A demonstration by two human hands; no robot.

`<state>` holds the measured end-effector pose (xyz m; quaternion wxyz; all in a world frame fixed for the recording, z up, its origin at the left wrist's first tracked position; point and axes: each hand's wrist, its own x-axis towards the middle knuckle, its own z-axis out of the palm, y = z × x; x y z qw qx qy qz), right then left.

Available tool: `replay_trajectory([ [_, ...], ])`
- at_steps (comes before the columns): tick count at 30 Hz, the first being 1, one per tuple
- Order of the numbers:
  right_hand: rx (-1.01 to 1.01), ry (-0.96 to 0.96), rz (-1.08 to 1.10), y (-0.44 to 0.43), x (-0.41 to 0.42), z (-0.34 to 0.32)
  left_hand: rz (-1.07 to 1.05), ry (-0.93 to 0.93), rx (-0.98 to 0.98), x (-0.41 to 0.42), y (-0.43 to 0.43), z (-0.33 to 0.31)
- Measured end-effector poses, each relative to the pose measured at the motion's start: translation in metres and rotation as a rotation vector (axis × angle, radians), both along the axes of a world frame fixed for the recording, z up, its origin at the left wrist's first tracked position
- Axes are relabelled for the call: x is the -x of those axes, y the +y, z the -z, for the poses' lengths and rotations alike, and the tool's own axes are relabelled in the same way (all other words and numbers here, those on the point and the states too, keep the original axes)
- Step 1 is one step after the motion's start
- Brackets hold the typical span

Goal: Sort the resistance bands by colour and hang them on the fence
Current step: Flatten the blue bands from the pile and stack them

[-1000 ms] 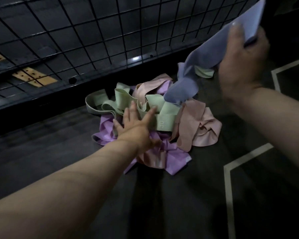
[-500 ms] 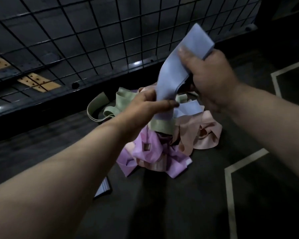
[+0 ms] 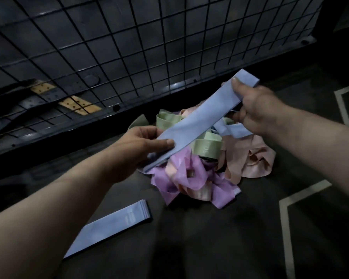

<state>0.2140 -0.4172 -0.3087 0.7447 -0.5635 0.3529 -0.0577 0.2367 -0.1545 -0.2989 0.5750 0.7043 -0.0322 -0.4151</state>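
Mesh fence [image 3: 129, 47] behind w/ no bands on it in view, mixed pile [image 3: 199, 178] on floor below, blue band [image 3: 199, 119] stretched above pile btwn left hand [image 3: 141, 146] & right hand [image 3: 256, 109], each pinching an end; risk: loose blue loop [image 3: 234, 130] under right hand snags, dragging pile along.

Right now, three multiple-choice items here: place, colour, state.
1. Where is the loose flat light-blue rubber band? A) on the dark floor, near-left of the mixed-colour band pile B) on the fence C) atop the pile.
2. What colour is the long rubber band being held? A) green B) pink C) light blue.
3. How is it held? A) by one end B) pulled flat between left grip and right grip C) looped through mesh.
Key: 1A, it lies flat on the floor; 2C, blue against the green and pink pile; 3B, each grip pinches near one end.
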Motion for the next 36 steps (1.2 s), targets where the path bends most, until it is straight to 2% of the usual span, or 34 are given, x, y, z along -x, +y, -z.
replay_trajectory([
  [5, 0.103, -0.027, -0.155, 0.008, 0.001, -0.021, -0.095, -0.139, -0.203, 0.000, 0.058, -0.027],
  [9, 0.260, 0.013, -0.368, 0.042, 0.001, -0.040, -0.286, -0.224, -0.331, 0.003, 0.119, -0.055],
  [15, 0.617, 0.031, -0.866, 0.115, 0.005, -0.096, -0.517, -0.267, -0.352, 0.022, 0.204, -0.116],
  [18, 0.773, 0.042, -0.971, 0.149, 0.016, -0.136, -0.533, -0.316, -0.358, 0.046, 0.231, -0.154],
  [22, 0.715, -0.067, -0.855, 0.186, 0.043, -0.193, -0.550, -0.428, -0.366, 0.084, 0.267, -0.203],
  [26, 0.664, -0.136, -0.862, 0.215, 0.075, -0.253, -0.701, -0.547, -0.299, 0.115, 0.300, -0.242],
  [32, 0.343, -0.111, -0.737, 0.243, 0.125, -0.287, -0.687, -0.411, -0.093, 0.155, 0.323, -0.261],
  [35, 0.231, -0.069, -0.747, 0.250, 0.140, -0.285, -0.615, -0.336, 0.089, 0.165, 0.331, -0.262],
  [36, 0.177, -0.055, -0.768, 0.253, 0.144, -0.283, -0.570, -0.362, 0.091, 0.168, 0.333, -0.261],
])
